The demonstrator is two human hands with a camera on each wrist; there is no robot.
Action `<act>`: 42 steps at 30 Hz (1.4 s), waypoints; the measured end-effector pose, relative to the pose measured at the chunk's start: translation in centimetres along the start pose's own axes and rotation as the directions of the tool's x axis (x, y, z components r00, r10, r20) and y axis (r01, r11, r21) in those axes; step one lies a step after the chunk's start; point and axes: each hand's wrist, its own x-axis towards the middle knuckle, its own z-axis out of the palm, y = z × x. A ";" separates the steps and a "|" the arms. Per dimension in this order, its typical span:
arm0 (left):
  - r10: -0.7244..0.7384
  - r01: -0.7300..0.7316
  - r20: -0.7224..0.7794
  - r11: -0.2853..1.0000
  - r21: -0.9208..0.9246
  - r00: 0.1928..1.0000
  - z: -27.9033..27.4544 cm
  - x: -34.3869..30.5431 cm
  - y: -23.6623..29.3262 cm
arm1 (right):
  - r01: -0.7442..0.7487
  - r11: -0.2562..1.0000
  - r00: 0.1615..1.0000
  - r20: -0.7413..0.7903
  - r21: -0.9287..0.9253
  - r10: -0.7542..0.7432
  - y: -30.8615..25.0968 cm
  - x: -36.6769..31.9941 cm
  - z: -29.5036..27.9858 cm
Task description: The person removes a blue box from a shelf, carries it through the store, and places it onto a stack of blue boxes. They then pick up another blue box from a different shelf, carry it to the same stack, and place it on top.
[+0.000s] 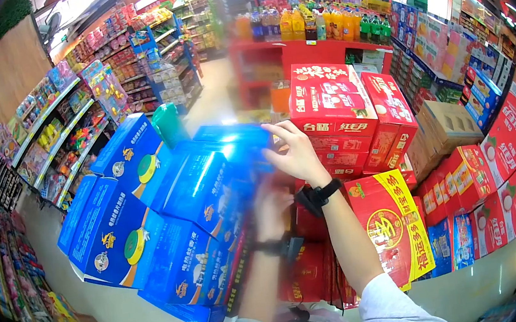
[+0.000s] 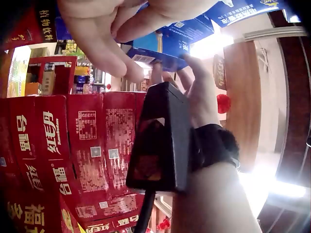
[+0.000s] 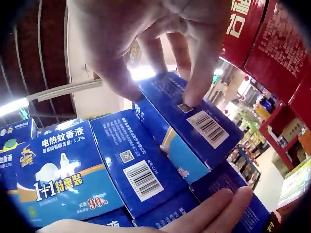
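My right hand [image 1: 295, 150] pinches a small blue box by its end, thumb on one side and fingers on the other; in the right wrist view this hand [image 3: 160, 39] comes from above, over the barcode side of the box [image 3: 214, 136]. The box sits tilted at the right end of a stack of blue boxes [image 1: 185, 247]. Below it, my left hand [image 1: 273, 207] is blurred in the head view. In the right wrist view its fingers [image 3: 214, 213] lie loosely extended by the lower boxes. The left wrist view shows this hand [image 2: 107, 39] with nothing gripped.
Red cartons [image 1: 331, 100] are stacked to the right, with a red and yellow carton [image 1: 389, 228] nearer me. Bottled drinks [image 1: 325, 24] stand on a red counter beyond. Snack shelves [image 1: 56, 141] line the left, past a strip of floor [image 1: 47, 225].
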 end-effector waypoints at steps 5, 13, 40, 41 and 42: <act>0.021 -0.021 0.026 1.000 -0.005 0.999 -0.3 0.1 0.4 | 0.028 0.999 0.998 0.059 0.025 -0.029 0.8 1.3 1.1; -0.058 0.035 0.153 0.989 0.144 0.987 -1.2 1.2 -0.3 | 0.054 0.998 0.995 0.081 0.039 -0.057 0.5 2.0 1.7; -0.037 -0.112 0.275 0.856 0.505 0.961 -2.2 -13.0 1.3 | -0.193 0.980 0.929 -0.312 0.048 0.198 -13.6 -10.2 -1.3; 0.041 -0.202 0.323 0.852 0.482 0.946 -2.9 -14.2 -0.3 | -0.192 0.981 0.918 -0.349 0.021 0.187 -14.5 -12.0 -1.1; 0.011 -0.225 0.377 0.818 0.530 0.926 -3.7 -15.5 -0.8 | -0.233 0.972 0.902 -0.374 0.004 0.218 -14.9 -14.2 -1.2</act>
